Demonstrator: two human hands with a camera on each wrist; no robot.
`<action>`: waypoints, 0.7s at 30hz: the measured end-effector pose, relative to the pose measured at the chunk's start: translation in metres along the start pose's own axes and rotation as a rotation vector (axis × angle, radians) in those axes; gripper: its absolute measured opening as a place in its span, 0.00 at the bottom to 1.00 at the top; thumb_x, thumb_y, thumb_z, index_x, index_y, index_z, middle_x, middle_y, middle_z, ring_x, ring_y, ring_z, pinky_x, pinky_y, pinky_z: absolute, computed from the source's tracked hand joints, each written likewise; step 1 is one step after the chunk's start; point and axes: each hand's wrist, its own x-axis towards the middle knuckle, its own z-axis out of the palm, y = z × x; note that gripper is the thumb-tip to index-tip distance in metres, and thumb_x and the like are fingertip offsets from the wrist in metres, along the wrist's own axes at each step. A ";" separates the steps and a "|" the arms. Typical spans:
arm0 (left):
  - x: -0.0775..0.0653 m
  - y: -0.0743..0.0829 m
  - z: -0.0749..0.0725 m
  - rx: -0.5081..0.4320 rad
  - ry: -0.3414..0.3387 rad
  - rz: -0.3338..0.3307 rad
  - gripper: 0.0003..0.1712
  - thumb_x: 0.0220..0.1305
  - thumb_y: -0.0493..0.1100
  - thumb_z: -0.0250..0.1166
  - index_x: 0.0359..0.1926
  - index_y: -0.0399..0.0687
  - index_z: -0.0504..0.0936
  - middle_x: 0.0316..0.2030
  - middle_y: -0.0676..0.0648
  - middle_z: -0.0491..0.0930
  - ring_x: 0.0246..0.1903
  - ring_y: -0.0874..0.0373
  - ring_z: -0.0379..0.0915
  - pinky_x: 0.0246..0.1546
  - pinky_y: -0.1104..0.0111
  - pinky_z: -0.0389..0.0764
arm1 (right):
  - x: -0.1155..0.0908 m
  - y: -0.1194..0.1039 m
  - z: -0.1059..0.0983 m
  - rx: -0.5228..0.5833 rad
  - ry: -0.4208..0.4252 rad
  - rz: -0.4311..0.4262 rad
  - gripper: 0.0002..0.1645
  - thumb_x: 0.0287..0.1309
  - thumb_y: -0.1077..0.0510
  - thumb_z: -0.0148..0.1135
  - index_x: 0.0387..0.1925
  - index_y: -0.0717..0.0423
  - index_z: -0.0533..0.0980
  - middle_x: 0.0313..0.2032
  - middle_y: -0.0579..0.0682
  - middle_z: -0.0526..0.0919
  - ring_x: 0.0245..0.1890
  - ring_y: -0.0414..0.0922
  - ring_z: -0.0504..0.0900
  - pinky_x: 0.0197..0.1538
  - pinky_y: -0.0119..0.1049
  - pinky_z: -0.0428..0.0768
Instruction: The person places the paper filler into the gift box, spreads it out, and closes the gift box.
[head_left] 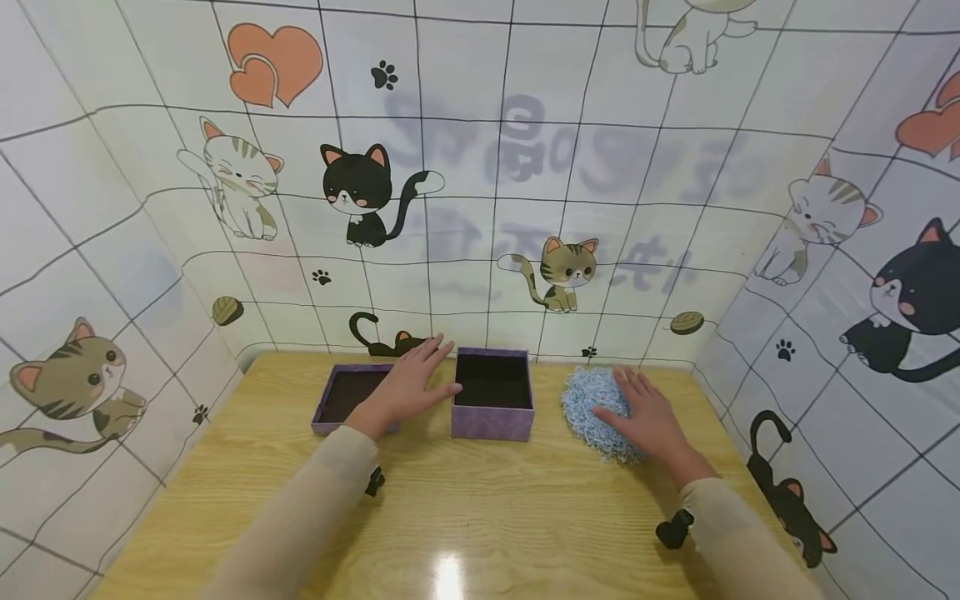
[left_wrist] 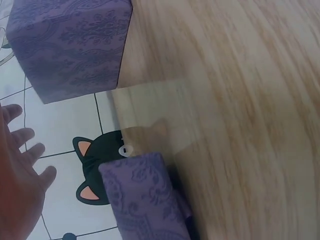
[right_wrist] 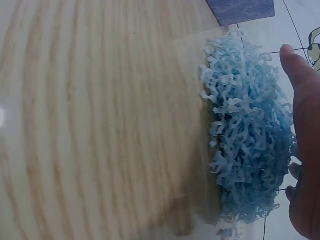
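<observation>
A purple patterned box (head_left: 492,422) with a dark inside stands uncovered at the back middle of the table. Left of it lies its shallow purple lid (head_left: 324,408), dark inside facing up. My left hand (head_left: 405,383) is over the gap between lid and box, fingers straight and spread, holding nothing; it partly hides the lid. To the right of the box sits a heap of light blue shredded paper (head_left: 588,412). Over its right side is my right hand (head_left: 651,417), fingers extended; whether it touches the shreds I cannot tell. The right wrist view shows the shredded paper (right_wrist: 250,135) beside the palm.
The wooden table (head_left: 465,517) ends at a back wall (head_left: 465,292) of white tile-patterned sheet with cartoon cats. Similar walls close in on the left and right. Black wrist mounts (head_left: 675,529) hang below both forearms.
</observation>
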 end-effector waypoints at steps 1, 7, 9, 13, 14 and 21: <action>0.001 0.000 0.002 -0.009 -0.005 0.007 0.55 0.78 0.76 0.58 0.91 0.53 0.52 0.90 0.42 0.45 0.87 0.40 0.43 0.83 0.36 0.49 | 0.000 0.001 0.002 0.005 0.010 -0.005 0.63 0.75 0.25 0.62 0.89 0.62 0.52 0.86 0.70 0.50 0.85 0.73 0.47 0.79 0.76 0.50; 0.005 0.001 0.010 -0.077 -0.027 0.042 0.56 0.77 0.75 0.61 0.92 0.56 0.50 0.90 0.45 0.45 0.87 0.38 0.42 0.81 0.34 0.51 | -0.002 0.005 0.013 0.036 0.042 -0.015 0.62 0.73 0.28 0.66 0.88 0.62 0.55 0.85 0.71 0.53 0.84 0.73 0.50 0.78 0.77 0.53; 0.007 0.002 0.011 -0.090 -0.038 0.048 0.57 0.76 0.75 0.62 0.92 0.57 0.49 0.90 0.46 0.45 0.87 0.39 0.42 0.81 0.35 0.52 | -0.003 0.006 0.014 0.045 0.036 -0.009 0.62 0.73 0.28 0.66 0.88 0.62 0.55 0.85 0.71 0.53 0.84 0.73 0.50 0.78 0.77 0.54; 0.009 0.002 0.014 -0.103 -0.054 0.064 0.59 0.75 0.77 0.61 0.92 0.55 0.48 0.90 0.45 0.45 0.87 0.40 0.42 0.81 0.35 0.53 | -0.004 0.008 0.017 0.052 0.019 0.009 0.63 0.73 0.28 0.67 0.88 0.63 0.55 0.85 0.71 0.52 0.83 0.74 0.51 0.78 0.77 0.54; 0.010 0.002 0.015 -0.107 -0.058 0.068 0.60 0.75 0.78 0.61 0.92 0.54 0.48 0.90 0.44 0.44 0.87 0.40 0.42 0.81 0.35 0.53 | -0.004 0.008 0.017 0.056 0.015 0.014 0.63 0.73 0.28 0.67 0.88 0.62 0.54 0.85 0.71 0.52 0.83 0.74 0.51 0.78 0.77 0.54; 0.014 -0.001 0.022 -0.139 -0.072 0.080 0.68 0.69 0.85 0.58 0.92 0.51 0.46 0.90 0.43 0.43 0.87 0.41 0.43 0.82 0.34 0.48 | -0.005 0.008 0.018 0.111 -0.010 0.037 0.64 0.71 0.28 0.68 0.88 0.61 0.53 0.85 0.71 0.51 0.82 0.75 0.51 0.76 0.79 0.55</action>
